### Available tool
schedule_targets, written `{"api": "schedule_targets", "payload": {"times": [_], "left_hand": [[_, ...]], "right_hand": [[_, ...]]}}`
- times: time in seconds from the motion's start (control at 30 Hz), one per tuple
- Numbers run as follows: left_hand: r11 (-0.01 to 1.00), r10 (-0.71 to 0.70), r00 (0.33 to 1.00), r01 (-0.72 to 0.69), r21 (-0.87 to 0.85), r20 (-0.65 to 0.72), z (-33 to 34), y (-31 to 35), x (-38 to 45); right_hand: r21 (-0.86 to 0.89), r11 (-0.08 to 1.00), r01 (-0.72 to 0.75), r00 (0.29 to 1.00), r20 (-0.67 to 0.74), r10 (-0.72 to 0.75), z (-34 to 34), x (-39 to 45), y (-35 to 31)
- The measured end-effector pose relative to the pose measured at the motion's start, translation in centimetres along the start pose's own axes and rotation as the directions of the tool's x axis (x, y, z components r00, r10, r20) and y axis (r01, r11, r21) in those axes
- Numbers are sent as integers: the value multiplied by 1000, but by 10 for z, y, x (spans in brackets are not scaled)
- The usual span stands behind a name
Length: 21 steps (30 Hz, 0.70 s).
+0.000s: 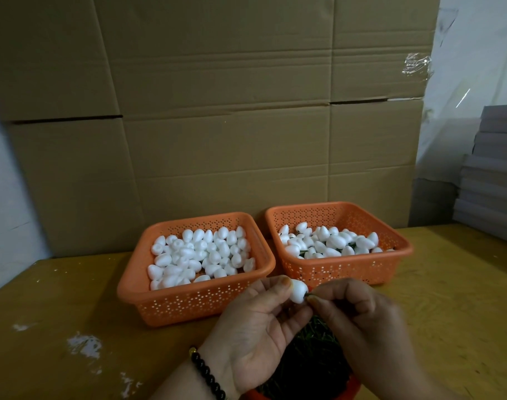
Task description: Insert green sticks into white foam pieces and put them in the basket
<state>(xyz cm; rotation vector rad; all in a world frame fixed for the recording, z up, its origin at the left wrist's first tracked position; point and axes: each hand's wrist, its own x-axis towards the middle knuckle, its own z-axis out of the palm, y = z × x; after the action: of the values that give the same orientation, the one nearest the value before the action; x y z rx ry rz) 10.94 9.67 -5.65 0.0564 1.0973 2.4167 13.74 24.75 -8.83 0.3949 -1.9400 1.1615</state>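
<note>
Left hand [255, 321] fingers pinch foam egg [298, 293]; right hand [359, 316] fingers clamp green stick [306, 297] at egg base; off-axis push risks bent stick or split foam.

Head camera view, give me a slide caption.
Left hand holds foam piece; right hand pushes in green stick.

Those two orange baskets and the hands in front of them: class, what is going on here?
A person is putting a green stick into a white foam piece. The left hand holds the foam piece; the right hand pinches the stick at its end. The left basket holds plain foam pieces, the right basket holds pieces with green showing. More sticks lie below the hands.
</note>
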Motion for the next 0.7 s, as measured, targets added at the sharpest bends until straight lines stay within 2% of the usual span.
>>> {"api": "schedule_targets", "payload": {"times": [0.5, 0.7], "left_hand": [[1000, -12, 1000, 12, -6, -5, 0, -1, -1], [999, -25, 1000, 24, -41, -9, -1, 2, -1]], "right_hand": [[5, 1000, -26, 1000, 15, 26, -1, 0, -2], [78, 994, -70, 997, 30, 68, -1, 2, -8]]}}
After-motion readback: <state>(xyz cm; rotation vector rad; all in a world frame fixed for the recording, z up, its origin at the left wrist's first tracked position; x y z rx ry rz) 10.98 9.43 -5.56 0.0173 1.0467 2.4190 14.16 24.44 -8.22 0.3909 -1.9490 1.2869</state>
